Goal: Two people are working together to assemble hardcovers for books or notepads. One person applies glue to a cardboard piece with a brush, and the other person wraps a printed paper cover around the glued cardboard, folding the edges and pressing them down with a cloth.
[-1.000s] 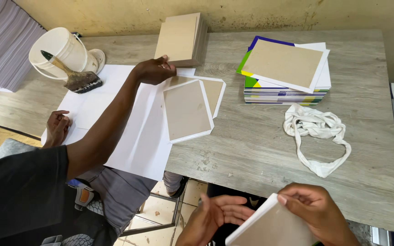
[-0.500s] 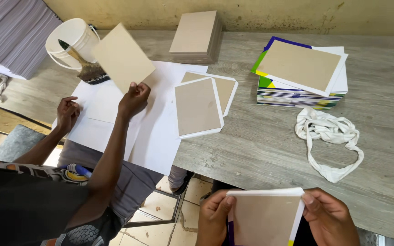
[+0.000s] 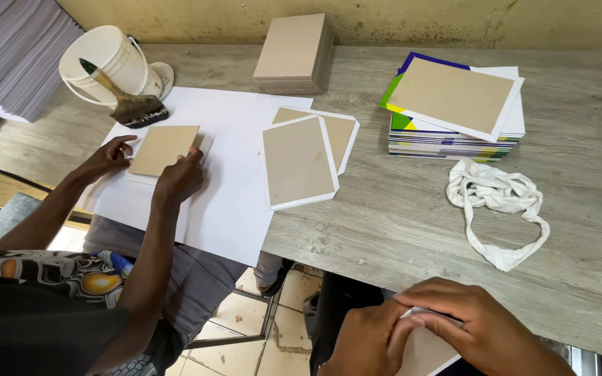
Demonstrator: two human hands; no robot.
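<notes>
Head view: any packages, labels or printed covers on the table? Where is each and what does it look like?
Stack of printed covers: far right of the table, flat rectangles, green, blue and white edges, brown board on top.
White bucket: far left corner, round, no label visible.
No screens or signs.

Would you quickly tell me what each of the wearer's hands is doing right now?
Left hand: fingers curled on the board with white paper at the table edge.
Right hand: pressed flat on the same board, fingers extended.

Rag (image 3: 497, 209) rt of boards (image 3: 299, 161) (on table (image 3: 398, 230))
</notes>
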